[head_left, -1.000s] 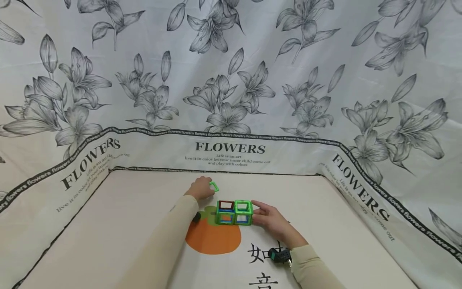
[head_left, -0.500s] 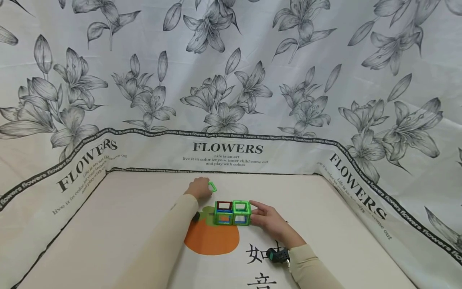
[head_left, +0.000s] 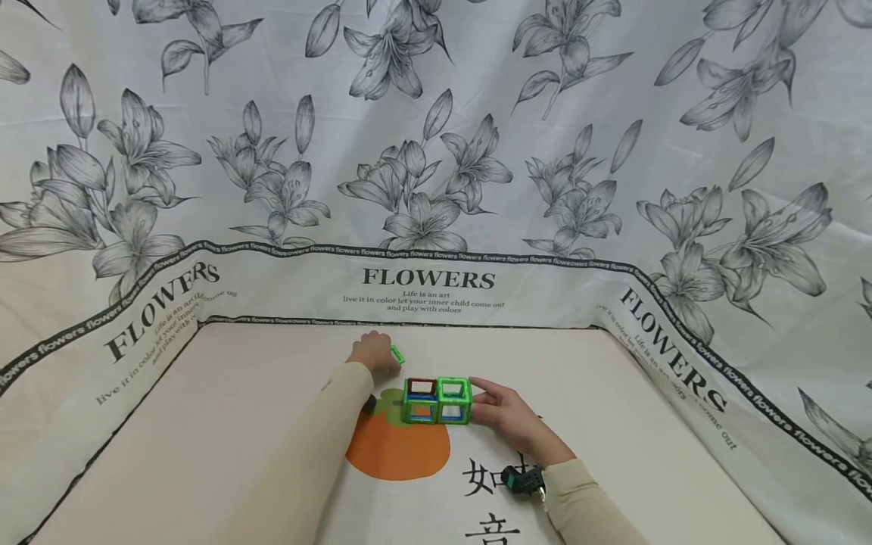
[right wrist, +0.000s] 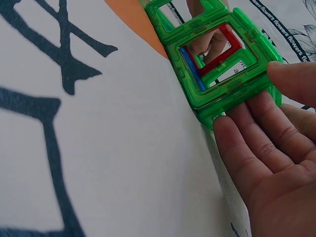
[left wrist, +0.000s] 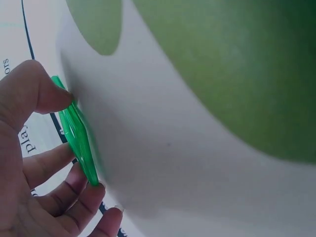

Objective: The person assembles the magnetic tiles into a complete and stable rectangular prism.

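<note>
My left hand (head_left: 373, 353), at the far middle of the table, pinches a green square magnetic tile (left wrist: 76, 133) between thumb and fingers. The left wrist view shows the tile nearly edge-on, a little above the white cloth. To its right and nearer stands a block of two joined cubes made of magnetic tiles (head_left: 438, 401), mostly green with red and blue pieces. My right hand (head_left: 512, 415) holds the block's right end. In the right wrist view, the thumb is at one corner of the green frames (right wrist: 217, 64) and the fingers lie along the side; some fingertips are hidden.
Beneath the hands is a white printed cloth with an orange fruit picture (head_left: 398, 450) and black characters (head_left: 482, 477). A flowered curtain (head_left: 422, 189) rises behind the table and along both sides. A black device (head_left: 523, 480) sits at my right wrist.
The green tile in my left hand has turned and appears narrower. The whole head view has drifted slightly, while the right hand keeps its place on the block.
</note>
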Demonstrator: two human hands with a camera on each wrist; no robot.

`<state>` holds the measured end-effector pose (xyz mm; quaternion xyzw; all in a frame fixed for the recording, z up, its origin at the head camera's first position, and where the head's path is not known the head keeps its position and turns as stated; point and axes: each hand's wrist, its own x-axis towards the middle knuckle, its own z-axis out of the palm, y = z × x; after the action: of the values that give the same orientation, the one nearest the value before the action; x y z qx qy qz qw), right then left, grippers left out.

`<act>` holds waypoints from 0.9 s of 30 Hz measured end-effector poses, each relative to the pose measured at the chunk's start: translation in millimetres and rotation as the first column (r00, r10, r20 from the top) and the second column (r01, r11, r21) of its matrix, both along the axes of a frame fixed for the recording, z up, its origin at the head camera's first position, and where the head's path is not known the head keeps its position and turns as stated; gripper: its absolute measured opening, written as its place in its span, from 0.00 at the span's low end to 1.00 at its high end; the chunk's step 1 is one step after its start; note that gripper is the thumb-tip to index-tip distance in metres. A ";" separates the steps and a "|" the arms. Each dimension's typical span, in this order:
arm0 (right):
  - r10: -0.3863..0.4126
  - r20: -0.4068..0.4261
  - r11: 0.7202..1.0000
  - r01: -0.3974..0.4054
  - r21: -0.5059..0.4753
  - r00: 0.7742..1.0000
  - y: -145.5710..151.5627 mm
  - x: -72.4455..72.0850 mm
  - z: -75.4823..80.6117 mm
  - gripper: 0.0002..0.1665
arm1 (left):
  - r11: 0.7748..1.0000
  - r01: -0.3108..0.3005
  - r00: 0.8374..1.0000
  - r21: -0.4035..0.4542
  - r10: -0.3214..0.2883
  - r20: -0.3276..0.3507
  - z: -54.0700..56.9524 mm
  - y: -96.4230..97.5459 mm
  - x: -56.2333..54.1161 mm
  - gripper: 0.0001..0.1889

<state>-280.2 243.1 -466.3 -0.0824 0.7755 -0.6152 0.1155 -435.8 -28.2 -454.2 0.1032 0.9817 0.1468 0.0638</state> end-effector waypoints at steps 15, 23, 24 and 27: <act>-0.005 0.000 1.000 0.005 0.008 1.000 -3.8 2.8 1.7 0.40 | 0.999 0.032 0.999 0.004 -0.031 -0.020 11.7 -9.8 12.5 0.26; -0.022 -0.002 0.999 0.022 0.024 1.000 -3.3 0.7 3.8 0.40 | 0.996 0.044 0.999 0.072 -0.045 0.001 19.9 -14.4 14.9 0.20; -0.024 0.003 0.999 0.024 0.022 1.000 -3.2 0.8 4.0 0.40 | 0.996 0.049 0.999 0.070 -0.049 0.004 20.7 -15.0 15.6 0.20; -0.021 0.005 1.000 0.021 0.016 1.000 -3.4 1.2 4.7 0.40 | 0.995 0.059 0.998 0.077 -0.060 0.011 23.4 -16.6 19.3 0.19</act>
<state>-279.0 239.7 -461.6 -0.0717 0.7808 -0.6104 0.1119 -416.6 -44.8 -430.9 0.1340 0.9714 0.1830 0.0706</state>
